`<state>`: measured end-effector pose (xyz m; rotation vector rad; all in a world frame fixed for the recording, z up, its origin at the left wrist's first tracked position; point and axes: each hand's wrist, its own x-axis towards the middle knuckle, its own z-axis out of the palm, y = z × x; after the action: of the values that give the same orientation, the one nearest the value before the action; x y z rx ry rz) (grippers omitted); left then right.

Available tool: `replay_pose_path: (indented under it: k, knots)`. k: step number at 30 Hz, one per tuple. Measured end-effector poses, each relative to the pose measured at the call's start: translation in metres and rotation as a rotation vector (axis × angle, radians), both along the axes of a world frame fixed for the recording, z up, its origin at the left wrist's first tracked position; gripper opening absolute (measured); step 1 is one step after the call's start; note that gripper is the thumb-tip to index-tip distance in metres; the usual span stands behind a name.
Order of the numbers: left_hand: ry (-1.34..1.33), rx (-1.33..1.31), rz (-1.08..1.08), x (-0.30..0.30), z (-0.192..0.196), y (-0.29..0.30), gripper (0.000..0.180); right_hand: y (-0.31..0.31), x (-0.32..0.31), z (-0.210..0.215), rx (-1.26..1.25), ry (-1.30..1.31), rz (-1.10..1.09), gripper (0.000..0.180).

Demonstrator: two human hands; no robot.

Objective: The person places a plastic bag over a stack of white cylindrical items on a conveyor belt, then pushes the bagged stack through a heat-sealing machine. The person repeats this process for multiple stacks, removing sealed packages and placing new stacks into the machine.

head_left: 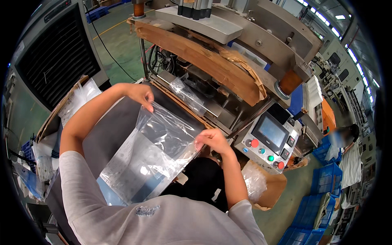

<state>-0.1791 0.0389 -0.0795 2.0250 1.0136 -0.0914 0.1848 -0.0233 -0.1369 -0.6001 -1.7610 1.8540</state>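
Observation:
A clear plastic bag (169,130) is stretched between my two hands over the dark work surface. My left hand (141,96) pinches its far left corner between thumb and fingers. At the bag's right edge, my right hand (213,141) has its fingers closed on the film. The lower part of the bag lies over a whitish printed sheet (126,163); whether that sheet is inside the bag or beneath it I cannot tell. Something pale blue (108,192) shows below, near my shirt.
A metal press (200,24) with a cardboard-padded edge (196,55) stands ahead. To the right is a control panel (269,136) with a screen and buttons. A cardboard box (275,190) holds clear film. Blue crates (326,179) stand far right, near another person (345,136).

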Motion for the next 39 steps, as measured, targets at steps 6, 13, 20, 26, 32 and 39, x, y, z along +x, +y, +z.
replay_pose_path:
  k: [6, 13, 20, 26, 32, 39]
  knots:
    - [-0.189, 0.012, 0.268, -0.029, 0.024, 0.073, 0.036, 0.06, 0.021, -0.002, 0.163, 0.228, -0.254, 0.03]
    - [-0.496, 0.405, 0.315, 0.001, -0.013, 0.17, 0.028, 0.157, 0.01, -0.043, 0.114, 0.243, -0.925, 0.024]
    - [-0.305, 0.923, 0.525, 0.041, -0.07, 0.243, 0.03, 0.243, -0.012, -0.067, 0.438, -0.021, -1.294, 0.028]
    - [-0.173, 0.955, 0.472, 0.036, -0.039, 0.251, 0.031, 0.237, -0.006, -0.05, 0.614, -0.2, -1.276, 0.032]
    - [-0.204, 1.046, 0.336, 0.029, -0.025, 0.206, 0.032, 0.176, -0.009, -0.04, 0.849, -0.308, -1.231, 0.037]
    - [-0.122, 1.001, 0.533, 0.061, -0.04, 0.212, 0.035, 0.196, -0.02, -0.039, 0.836, -0.373, -1.226, 0.038]
